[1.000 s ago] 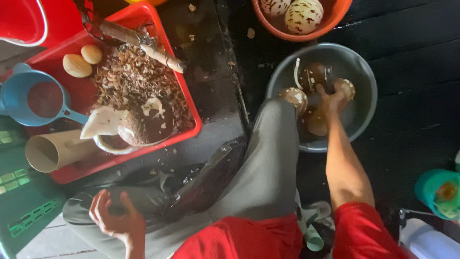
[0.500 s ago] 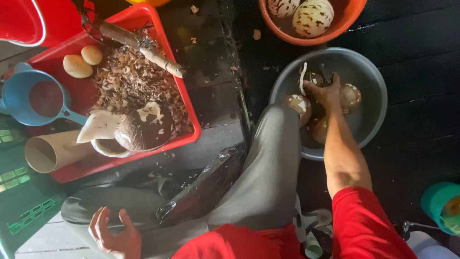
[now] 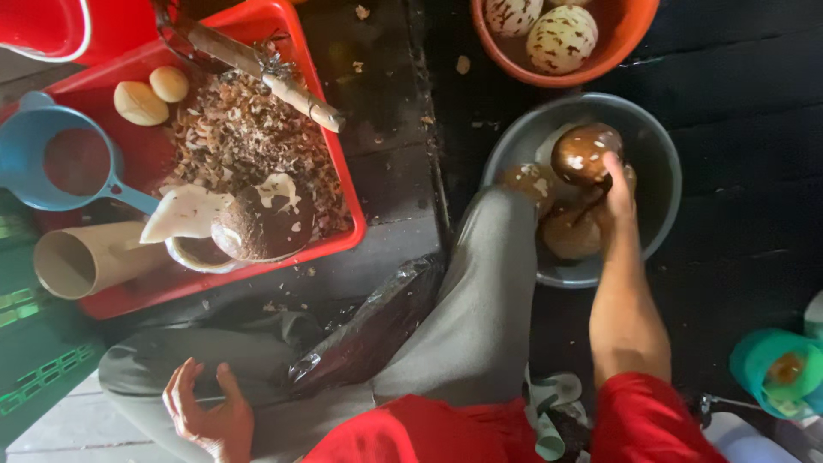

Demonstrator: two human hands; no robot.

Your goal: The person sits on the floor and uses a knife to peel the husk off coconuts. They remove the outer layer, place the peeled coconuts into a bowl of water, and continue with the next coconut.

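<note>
My right hand [image 3: 617,190] reaches into a grey metal basin [image 3: 667,176] and grips a wet brown coconut [image 3: 581,151], held above two or three other brown coconuts [image 3: 570,231] lying in the basin. My left hand [image 3: 210,413] rests on my left knee, palm up with the fingers spread, holding nothing. A dark plastic sheet [image 3: 369,330] lies across my grey trousers between the two hands.
A red tray [image 3: 347,184] at the left holds husk shavings, a half-peeled coconut [image 3: 261,225], two small pale pieces [image 3: 141,103], a blade with a wooden handle [image 3: 296,90] and a blue scoop [image 3: 60,163]. A cardboard tube [image 3: 86,257] lies beside it. An orange bowl [image 3: 621,56] holds peeled coconuts. A teal cup [image 3: 780,369] stands at the right.
My right hand has closed on one brown coconut and raised it out of the pile in the basin. My left hand has dropped lower on the knee, staying open.
</note>
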